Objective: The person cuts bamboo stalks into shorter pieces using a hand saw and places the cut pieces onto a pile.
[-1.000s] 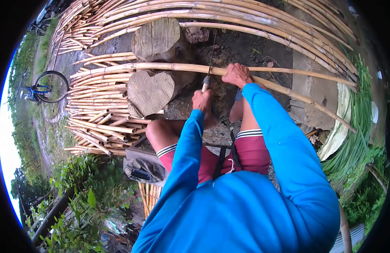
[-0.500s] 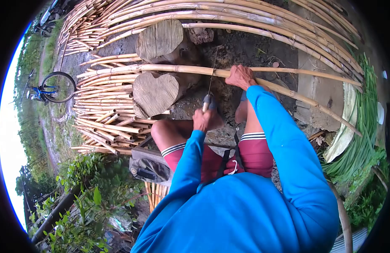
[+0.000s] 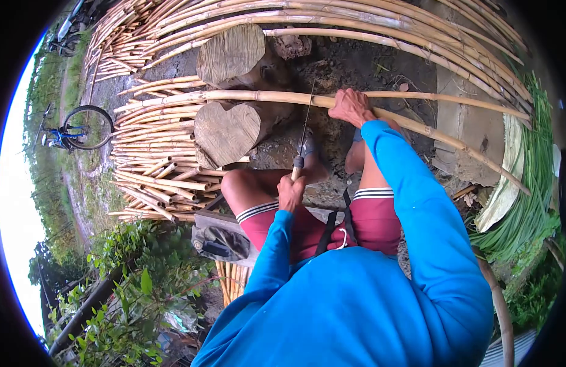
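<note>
My left hand (image 3: 290, 193) is closed around the handle of a handsaw (image 3: 297, 164). The thin blade points away from me and crosses a long bamboo pole (image 3: 264, 96), touching it. Just to the right of the blade, my right hand (image 3: 351, 107) grips the same pole from above. The pole rests across the cut log blocks on the left and slopes down to the right. One block is a heart-shaped log (image 3: 227, 134); beyond it is another log (image 3: 231, 55). My knees are bent on either side below the pole.
Stacked bamboo lengths (image 3: 154, 134) lie at the left, and long poles (image 3: 381, 24) curve across the far side. A second thin pole (image 3: 448, 98) lies just beyond mine. At the right are a concrete slab (image 3: 457, 144) and green grass (image 3: 534, 189). A bicycle (image 3: 87, 127) stands far left.
My left hand has drawn the saw back toward my body, so less of the blade reaches past the pole. My right hand keeps its hold on the pole.
</note>
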`<state>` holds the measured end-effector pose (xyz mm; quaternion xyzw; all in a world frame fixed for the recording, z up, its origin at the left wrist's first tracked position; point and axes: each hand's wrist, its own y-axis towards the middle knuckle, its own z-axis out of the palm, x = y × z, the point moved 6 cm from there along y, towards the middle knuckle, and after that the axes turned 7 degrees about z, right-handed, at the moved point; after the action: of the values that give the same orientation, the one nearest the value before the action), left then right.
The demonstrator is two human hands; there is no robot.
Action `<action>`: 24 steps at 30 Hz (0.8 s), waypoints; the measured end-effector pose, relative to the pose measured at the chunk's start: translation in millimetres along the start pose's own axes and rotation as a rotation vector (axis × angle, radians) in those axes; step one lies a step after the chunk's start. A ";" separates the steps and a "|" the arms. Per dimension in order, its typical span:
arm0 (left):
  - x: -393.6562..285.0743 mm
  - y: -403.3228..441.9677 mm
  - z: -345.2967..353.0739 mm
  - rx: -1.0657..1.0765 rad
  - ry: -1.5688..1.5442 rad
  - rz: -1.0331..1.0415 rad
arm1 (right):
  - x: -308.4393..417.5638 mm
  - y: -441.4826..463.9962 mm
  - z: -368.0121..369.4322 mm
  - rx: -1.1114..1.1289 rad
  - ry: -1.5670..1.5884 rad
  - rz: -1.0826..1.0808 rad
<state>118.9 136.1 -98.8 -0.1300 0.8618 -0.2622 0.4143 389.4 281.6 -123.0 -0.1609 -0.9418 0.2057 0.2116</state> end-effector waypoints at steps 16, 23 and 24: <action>-45.2 78.0 20.7 0.123 -0.083 -0.040 | 2.5 -7.0 -10.6 -0.042 -0.013 -0.029; -3.3 14.1 -2.5 -0.047 0.020 0.162 | 0.4 2.9 -8.0 -0.047 -0.003 -0.037; -5.6 7.6 -2.1 -0.027 0.009 0.120 | -1.8 -1.0 -3.3 -0.023 0.006 -0.036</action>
<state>120.7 145.5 -98.3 -0.0825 0.8735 -0.2259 0.4233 392.3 281.1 -120.4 -0.1470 -0.9463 0.1905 0.2160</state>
